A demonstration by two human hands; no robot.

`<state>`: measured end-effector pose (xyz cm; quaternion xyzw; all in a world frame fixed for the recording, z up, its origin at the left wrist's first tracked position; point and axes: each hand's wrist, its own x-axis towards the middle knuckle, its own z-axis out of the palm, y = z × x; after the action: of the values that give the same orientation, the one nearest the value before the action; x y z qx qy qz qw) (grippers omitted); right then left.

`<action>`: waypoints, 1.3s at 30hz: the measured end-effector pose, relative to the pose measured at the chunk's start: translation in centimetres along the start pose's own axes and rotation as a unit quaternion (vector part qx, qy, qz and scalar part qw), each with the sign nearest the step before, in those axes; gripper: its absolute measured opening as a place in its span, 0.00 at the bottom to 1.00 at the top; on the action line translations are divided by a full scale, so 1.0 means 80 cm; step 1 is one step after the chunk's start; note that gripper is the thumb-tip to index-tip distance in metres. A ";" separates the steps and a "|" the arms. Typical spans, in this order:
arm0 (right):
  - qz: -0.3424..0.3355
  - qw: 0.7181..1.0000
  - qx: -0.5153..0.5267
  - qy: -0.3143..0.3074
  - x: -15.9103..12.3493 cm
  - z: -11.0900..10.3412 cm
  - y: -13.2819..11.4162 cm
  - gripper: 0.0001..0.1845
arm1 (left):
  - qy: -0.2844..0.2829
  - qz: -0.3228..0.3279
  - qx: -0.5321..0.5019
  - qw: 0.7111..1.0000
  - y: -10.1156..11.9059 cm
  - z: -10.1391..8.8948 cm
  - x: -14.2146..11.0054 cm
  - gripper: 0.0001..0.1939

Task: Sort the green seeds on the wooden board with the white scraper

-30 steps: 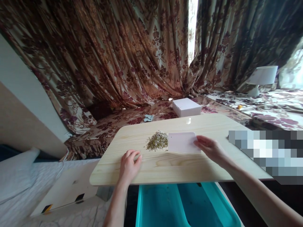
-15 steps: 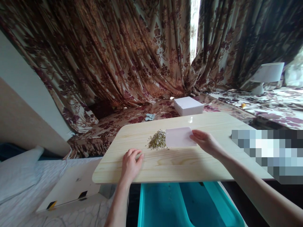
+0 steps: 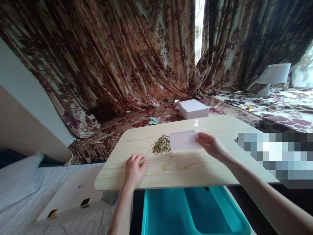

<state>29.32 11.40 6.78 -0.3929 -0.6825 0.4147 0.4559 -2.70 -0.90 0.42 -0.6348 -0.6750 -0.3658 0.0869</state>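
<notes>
My right hand (image 3: pixel 207 143) grips the right edge of a thin, whitish plastic sheet (image 3: pixel 184 140) between thumb and fingers. The sheet's left edge touches a pile of small green and pale grains (image 3: pixel 161 144) on the wooden tabletop (image 3: pixel 195 166). A few stray grains lie just below the pile, near the sheet's lower left corner. To the left and nearer to me, my left hand (image 3: pixel 135 168) rests on the tabletop, holding nothing, its fingers loosely bent and the thumb apart.
Below the table's near edge sits a turquoise divided tub (image 3: pixel 166 212). Behind the table are a white box (image 3: pixel 193 109) and a light blue cloth (image 3: pixel 154 120). A white lamp (image 3: pixel 275 74) stands at far right, and a white panel (image 3: pixel 73 192) lies at left.
The whole view has shifted slightly. My left hand stays on the tabletop, and the plastic sheet remains against the pile in my right hand, with hardly any visible movement.
</notes>
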 end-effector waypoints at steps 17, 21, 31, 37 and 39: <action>-0.004 1.000 -0.003 -0.016 -0.002 0.002 -0.001 0.11 | 0.000 0.000 -0.003 1.000 -0.001 0.000 0.000 0.11; 0.000 1.000 0.012 -0.020 -0.001 0.008 0.001 0.13 | 0.000 -0.002 -0.001 1.000 0.000 0.000 0.000 0.11; 0.006 0.999 0.003 -0.036 -0.006 0.004 -0.007 0.23 | -0.003 -0.011 -0.003 1.000 0.002 -0.001 0.000 0.11; 0.001 0.999 0.009 -0.032 -0.007 0.004 -0.004 0.24 | -0.004 -0.011 0.007 1.000 0.002 -0.001 0.002 0.10; -0.003 1.000 0.004 -0.029 -0.009 0.004 -0.007 0.24 | -0.005 -0.010 0.010 1.000 0.001 0.000 0.002 0.10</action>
<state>29.13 10.50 7.00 -0.3772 -0.6947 0.4274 0.4387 -2.64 -0.79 0.58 -0.6291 -0.6852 -0.3569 0.0858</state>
